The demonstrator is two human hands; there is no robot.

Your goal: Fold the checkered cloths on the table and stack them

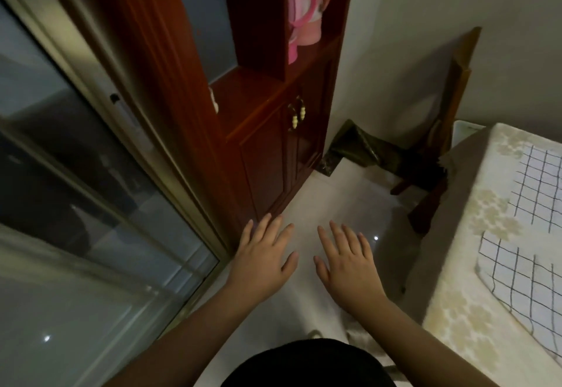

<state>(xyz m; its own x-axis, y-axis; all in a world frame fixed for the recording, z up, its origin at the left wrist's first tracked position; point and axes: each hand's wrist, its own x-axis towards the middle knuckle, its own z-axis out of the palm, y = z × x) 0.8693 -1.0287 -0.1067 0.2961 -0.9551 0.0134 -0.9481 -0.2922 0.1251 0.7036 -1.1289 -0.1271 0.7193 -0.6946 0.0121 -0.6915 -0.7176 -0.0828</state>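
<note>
Two white cloths with a thin dark check lie on the table [465, 268] at the right edge of view: one cloth [538, 185] farther back, another cloth [526, 280] nearer me and slightly rumpled. Both run out of frame to the right. My left hand [261, 252] and my right hand [346, 262] are held out flat over the pale floor, fingers straight and spread, holding nothing. Both hands are left of the table and touch neither cloth.
The table wears a cream floral cover. A dark red wooden cabinet [273, 131] stands ahead, with pink items [307, 6] on its shelf. A glass sliding door [76, 188] fills the left. A dark wooden chair [438, 155] leans by the wall behind the table.
</note>
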